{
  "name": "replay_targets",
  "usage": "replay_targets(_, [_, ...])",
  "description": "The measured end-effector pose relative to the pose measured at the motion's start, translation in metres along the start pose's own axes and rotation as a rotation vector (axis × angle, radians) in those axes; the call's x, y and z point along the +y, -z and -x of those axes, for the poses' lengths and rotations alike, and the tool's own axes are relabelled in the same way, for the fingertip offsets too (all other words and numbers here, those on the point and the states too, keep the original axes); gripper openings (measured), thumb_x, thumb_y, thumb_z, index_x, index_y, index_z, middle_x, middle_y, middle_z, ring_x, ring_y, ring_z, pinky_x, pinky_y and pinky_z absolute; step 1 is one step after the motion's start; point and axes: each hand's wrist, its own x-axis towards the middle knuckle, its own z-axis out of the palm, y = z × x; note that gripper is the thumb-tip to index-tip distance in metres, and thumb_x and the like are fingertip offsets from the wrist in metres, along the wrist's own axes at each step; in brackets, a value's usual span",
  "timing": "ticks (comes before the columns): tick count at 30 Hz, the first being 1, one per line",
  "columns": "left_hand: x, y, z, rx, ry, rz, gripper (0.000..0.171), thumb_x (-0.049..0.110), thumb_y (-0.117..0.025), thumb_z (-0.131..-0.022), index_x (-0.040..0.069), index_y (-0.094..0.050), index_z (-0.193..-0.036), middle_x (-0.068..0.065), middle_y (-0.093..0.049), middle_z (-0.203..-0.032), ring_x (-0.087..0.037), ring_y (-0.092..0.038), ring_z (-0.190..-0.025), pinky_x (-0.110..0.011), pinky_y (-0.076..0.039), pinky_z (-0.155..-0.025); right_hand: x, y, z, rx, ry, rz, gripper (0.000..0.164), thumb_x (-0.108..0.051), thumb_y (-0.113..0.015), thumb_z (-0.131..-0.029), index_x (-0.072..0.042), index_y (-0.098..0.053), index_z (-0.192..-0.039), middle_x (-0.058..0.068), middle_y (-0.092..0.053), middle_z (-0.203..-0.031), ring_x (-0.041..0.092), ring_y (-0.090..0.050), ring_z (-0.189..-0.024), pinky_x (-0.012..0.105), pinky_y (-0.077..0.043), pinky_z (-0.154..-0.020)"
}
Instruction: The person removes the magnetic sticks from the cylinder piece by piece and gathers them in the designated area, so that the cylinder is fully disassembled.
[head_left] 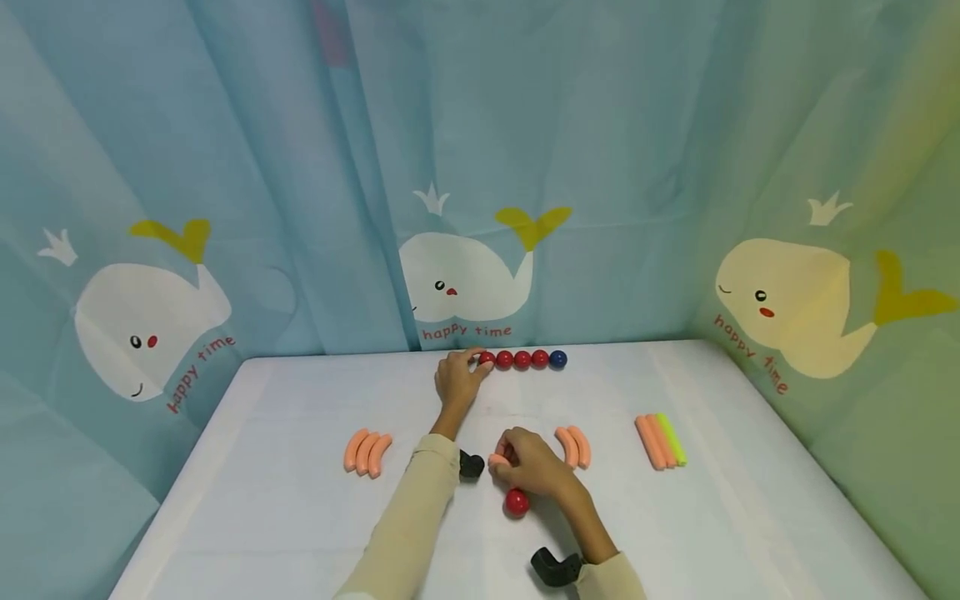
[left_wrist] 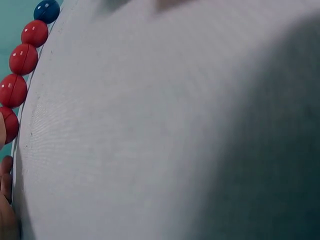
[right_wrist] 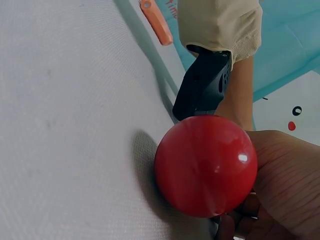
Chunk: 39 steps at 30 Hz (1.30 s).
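At the far edge of the table, my left hand (head_left: 457, 385) pinches the leftmost red ball (head_left: 487, 358) between thumb and finger. That ball ends a row of red balls (head_left: 522, 360) with one blue ball (head_left: 558, 360) at its right. Nearer the middle, my right hand (head_left: 531, 463) pinches a curved orange toy sausage (head_left: 497, 460), mostly hidden by the fingers. A single red ball (head_left: 516, 502) lies on the table just below the right hand; it looms large beside the palm in the right wrist view.
Several curved orange sausages (head_left: 363, 452) lie side by side at left. Two more curved sausages (head_left: 573, 447) sit right of my right hand. Further right are straight orange sticks (head_left: 651, 442) and a yellow-green stick (head_left: 672, 439). A whale-printed curtain (head_left: 630, 275) hangs behind the white table (head_left: 247, 500).
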Motion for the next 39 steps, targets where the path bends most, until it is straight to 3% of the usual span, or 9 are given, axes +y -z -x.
replay_targets(9, [0.001, -0.006, -0.001, -0.055, 0.009, -0.011, 0.043, 0.038, -0.072, -0.088, 0.028, -0.065, -0.129, -0.004, -0.065, -0.112, -0.025, -0.054, -0.104, -0.044, -0.041, -0.090, 0.002, 0.003, 0.004, -0.001, -0.022, -0.019, 0.012, -0.014, -0.071, -0.083, -0.009, -0.060, -0.084, -0.003, -0.054, -0.076, 0.005, -0.048, -0.068, 0.020, -0.042, -0.062])
replay_targets(27, [0.003, -0.001, -0.002, -0.053, 0.009, -0.019, 0.038, 0.034, -0.072, -0.088, 0.025, -0.067, -0.125, -0.005, -0.066, -0.110, -0.024, -0.054, -0.101, -0.042, -0.041, -0.087, 0.002, 0.003, 0.002, 0.015, -0.007, -0.005, 0.013, -0.014, -0.072, -0.082, -0.009, -0.059, -0.084, -0.003, -0.052, -0.075, 0.004, -0.046, -0.067, 0.020, -0.041, -0.060])
replay_targets(39, [0.003, 0.008, 0.001, -0.055, 0.032, 0.046, 0.037, 0.031, -0.074, -0.087, 0.022, -0.069, -0.123, -0.003, -0.071, -0.109, -0.026, -0.053, -0.102, -0.045, -0.039, -0.090, 0.002, -0.001, 0.000, -0.009, -0.014, 0.000, 0.011, -0.014, -0.070, -0.082, -0.010, -0.060, -0.086, -0.004, -0.053, -0.078, 0.005, -0.048, -0.069, 0.021, -0.043, -0.063])
